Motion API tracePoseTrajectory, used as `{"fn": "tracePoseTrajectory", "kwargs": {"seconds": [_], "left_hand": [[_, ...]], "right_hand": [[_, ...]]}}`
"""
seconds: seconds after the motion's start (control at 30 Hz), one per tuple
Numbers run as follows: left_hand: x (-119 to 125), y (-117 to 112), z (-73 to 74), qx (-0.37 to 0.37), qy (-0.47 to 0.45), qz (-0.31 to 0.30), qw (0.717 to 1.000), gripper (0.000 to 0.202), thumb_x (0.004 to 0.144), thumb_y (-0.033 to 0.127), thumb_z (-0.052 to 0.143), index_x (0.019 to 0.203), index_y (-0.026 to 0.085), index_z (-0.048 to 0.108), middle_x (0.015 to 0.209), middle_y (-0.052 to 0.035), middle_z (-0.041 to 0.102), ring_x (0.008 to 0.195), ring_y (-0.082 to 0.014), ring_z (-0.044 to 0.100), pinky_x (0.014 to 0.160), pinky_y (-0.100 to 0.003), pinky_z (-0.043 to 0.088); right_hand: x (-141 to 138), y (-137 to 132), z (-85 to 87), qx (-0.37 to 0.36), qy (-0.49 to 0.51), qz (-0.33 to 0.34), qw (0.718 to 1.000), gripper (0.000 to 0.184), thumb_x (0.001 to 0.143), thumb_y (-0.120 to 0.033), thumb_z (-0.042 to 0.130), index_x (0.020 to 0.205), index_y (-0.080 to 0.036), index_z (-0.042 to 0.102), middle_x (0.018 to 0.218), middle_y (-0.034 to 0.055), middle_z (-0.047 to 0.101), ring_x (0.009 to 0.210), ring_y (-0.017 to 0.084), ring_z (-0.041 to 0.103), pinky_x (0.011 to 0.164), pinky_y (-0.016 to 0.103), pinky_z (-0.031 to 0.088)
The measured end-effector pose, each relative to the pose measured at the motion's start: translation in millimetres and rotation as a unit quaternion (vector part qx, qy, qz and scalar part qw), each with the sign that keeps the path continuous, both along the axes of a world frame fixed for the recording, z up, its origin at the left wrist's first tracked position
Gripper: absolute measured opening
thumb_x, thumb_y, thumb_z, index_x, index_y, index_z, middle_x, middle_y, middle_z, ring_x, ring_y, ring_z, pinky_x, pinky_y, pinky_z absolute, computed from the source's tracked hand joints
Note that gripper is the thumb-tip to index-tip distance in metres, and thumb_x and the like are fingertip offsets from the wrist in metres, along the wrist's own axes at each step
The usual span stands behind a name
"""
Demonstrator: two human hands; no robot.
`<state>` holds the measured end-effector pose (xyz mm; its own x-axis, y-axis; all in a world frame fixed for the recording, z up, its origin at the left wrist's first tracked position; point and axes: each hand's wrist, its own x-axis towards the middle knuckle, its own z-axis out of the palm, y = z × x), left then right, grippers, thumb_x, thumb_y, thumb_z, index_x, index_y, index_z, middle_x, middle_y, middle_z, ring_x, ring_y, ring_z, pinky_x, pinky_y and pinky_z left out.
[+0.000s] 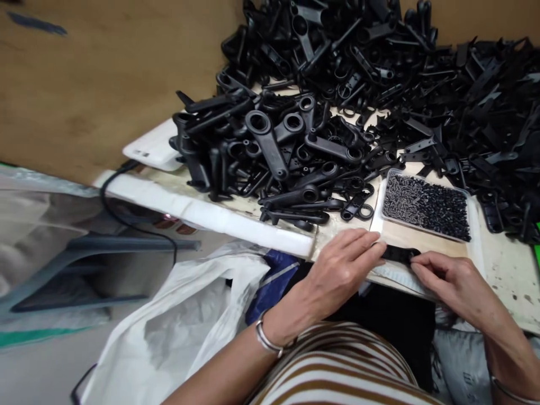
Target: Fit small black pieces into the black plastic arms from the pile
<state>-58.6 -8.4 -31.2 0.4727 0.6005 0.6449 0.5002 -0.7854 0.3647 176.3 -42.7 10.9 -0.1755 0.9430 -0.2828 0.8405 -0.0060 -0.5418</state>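
Note:
A flat, elongated black plastic part lies at the table's front edge between my two hands. My left hand closes on its left end, fingers together and thumb hidden underneath. At the right end, my right hand pinches with thumb and forefinger; whether a small piece is also in that pinch is too small to tell. Just beyond the part sits a clear shallow tray, filled with tiny metal screws on its left side and small black pieces on its right.
Black plastic arms with ringed ends are heaped behind and left of the tray. Thinner black parts pile up at the right. A white device with a black cable stands at the left. An open white sack hangs below the table edge.

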Motion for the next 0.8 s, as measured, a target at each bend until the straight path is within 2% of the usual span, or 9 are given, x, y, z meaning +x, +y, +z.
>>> {"fn": "tracePoseTrajectory", "kwargs": {"seconds": [0.07,0.17,0.3,0.4,0.57,0.7,0.8], "left_hand": [[-5.2,5.6,9.4,0.041,0.045,0.065,0.996,0.014,0.094,0.021,0.058,0.105,0.014,0.061,0.101,-0.008,0.073,0.094,-0.02,0.064,0.084,-0.035,0.051],[-8.0,17.5,18.9,0.063,0.16,0.143,0.975,0.016,0.095,0.013,0.051,0.104,0.013,0.063,0.108,-0.0112,0.071,0.099,-0.0238,0.062,0.083,-0.039,0.046],[-6.1,31.9,21.4,0.012,0.28,0.165,0.946,0.025,0.094,0.006,0.043,0.109,0.013,0.062,0.108,-0.013,0.069,0.103,-0.0278,0.061,0.086,-0.045,0.044],[-11.4,39.2,22.6,-0.019,0.299,0.142,0.943,0.028,0.093,0.002,0.041,0.11,0.013,0.061,0.111,-0.0127,0.068,0.117,-0.03,0.056,0.096,-0.051,0.04],[-35.8,47.0,29.6,-0.098,0.277,0.025,0.956,0.028,0.093,0.002,0.043,0.108,0.017,0.062,0.112,-0.0074,0.07,0.131,-0.0278,0.048,0.106,-0.051,0.033],[-46.9,49.2,31.8,-0.149,0.258,-0.035,0.954,0.03,0.09,0.003,0.046,0.107,0.018,0.064,0.113,-0.0059,0.07,0.13,-0.0254,0.049,0.11,-0.049,0.033],[-51.0,49.9,33.1,-0.157,0.253,-0.066,0.952,0.025,0.09,0.008,0.051,0.109,0.017,0.065,0.12,-0.0076,0.068,0.131,-0.0248,0.049,0.112,-0.046,0.034]], "right_hand": [[3.5,-3.7,-2.6,0.005,0.013,-0.007,1.0,0.028,0.092,-0.041,0.051,0.095,-0.023,0.072,0.085,0.0009,0.076,0.074,0.016,0.069,0.067,0.024,0.051],[6.9,-7.4,-5.4,0.013,0.014,-0.011,1.0,0.029,0.092,-0.043,0.052,0.1,-0.024,0.073,0.091,0.0022,0.077,0.076,0.018,0.071,0.069,0.025,0.054],[8.3,-8.9,-7.2,0.03,0.015,-0.007,0.999,0.028,0.092,-0.041,0.053,0.101,-0.024,0.073,0.096,0.0032,0.078,0.083,0.019,0.073,0.075,0.026,0.056],[9.5,-10.0,-8.7,0.036,0.027,-0.002,0.999,0.029,0.091,-0.041,0.053,0.102,-0.023,0.073,0.097,0.0038,0.078,0.083,0.019,0.073,0.076,0.025,0.057],[11.7,-11.4,-10.6,0.031,0.03,0.001,0.999,0.029,0.092,-0.042,0.052,0.102,-0.024,0.073,0.097,0.0039,0.078,0.087,0.019,0.073,0.079,0.026,0.057],[11.5,-10.5,-10.9,0.019,0.026,0.003,0.999,0.03,0.093,-0.042,0.051,0.103,-0.024,0.073,0.096,0.0043,0.077,0.086,0.019,0.073,0.079,0.026,0.057],[11.4,-9.6,-11.5,0.025,0.027,0.007,0.999,0.03,0.093,-0.041,0.051,0.104,-0.024,0.073,0.099,0.0044,0.077,0.087,0.02,0.073,0.081,0.027,0.057]]}}
